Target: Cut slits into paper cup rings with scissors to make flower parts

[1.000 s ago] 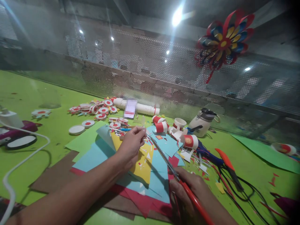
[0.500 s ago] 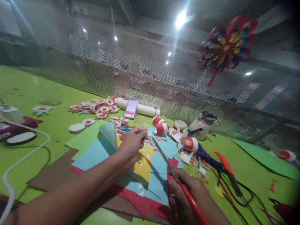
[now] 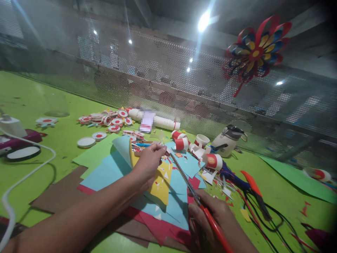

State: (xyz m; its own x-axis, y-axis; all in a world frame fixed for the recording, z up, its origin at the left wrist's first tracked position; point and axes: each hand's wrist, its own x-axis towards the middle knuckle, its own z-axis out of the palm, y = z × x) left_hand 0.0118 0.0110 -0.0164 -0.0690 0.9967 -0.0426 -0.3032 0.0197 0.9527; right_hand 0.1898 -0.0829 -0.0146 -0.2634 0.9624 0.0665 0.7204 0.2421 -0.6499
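My left hand point(image 3: 149, 160) is closed in a pinch on a small whitish paper piece point(image 3: 167, 151) above the stacked sheets. My right hand point(image 3: 210, 214) grips scissors point(image 3: 193, 192) with red handles, their long blades pointing up and left. The blade tips lie right at the pinched piece; I cannot tell whether they are cutting into it. Below my left hand is a yellow sheet point(image 3: 161, 184) scattered with tiny white and red scraps. Light blue paper point(image 3: 176, 214) lies under it, one corner curled up.
Paper rings with red centres point(image 3: 117, 122) are heaped at the back left. Cut red-and-white paper cups point(image 3: 213, 161) lie right of the sheets, near a glue gun point(image 3: 234, 177) and its black cords. A white cable point(image 3: 28, 172) crosses the left side. A mesh panel point(image 3: 168, 77) borders the table.
The piece in my left fingers has tilted slightly and shows more white by the blade tips. My right hand and the scissors have hardly moved.
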